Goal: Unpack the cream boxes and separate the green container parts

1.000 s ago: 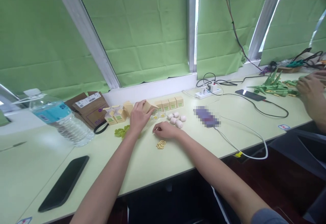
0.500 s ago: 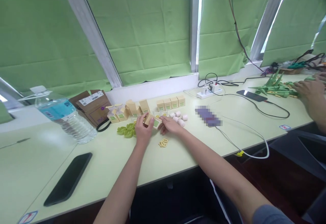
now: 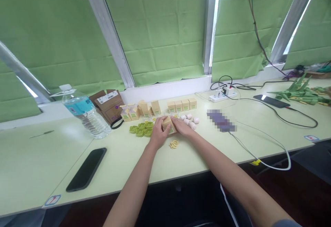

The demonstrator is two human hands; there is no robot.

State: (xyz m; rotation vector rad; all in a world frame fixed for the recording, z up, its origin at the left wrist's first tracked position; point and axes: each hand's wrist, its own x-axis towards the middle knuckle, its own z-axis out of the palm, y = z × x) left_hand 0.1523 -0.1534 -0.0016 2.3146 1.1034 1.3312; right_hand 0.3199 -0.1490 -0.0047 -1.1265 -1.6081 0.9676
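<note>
Both hands meet on a small cream-coloured carton [image 3: 169, 125] on the pale green table [image 3: 124, 158], just in front of the row of like boxes under the window; the carton is a little rectangular box of tan card with a green label on the face turned toward the camera, its lower right corner showing between the hands; it lies on its side, its long axis running roughly left to right and tilted slightly away at the left end, though the hands cover too much to tell which end is the top; the left hand [image 3: 158, 134] grips its left end with fingers curled over the top and thumb in front; the right hand [image 3: 184, 127] presses its fingers, held together, against the right end; green ring pieces [image 3: 141, 130] lie just left, yellow rings [image 3: 173, 144] just in front, pale pink caps [image 3: 190, 120] to the right.
</note>
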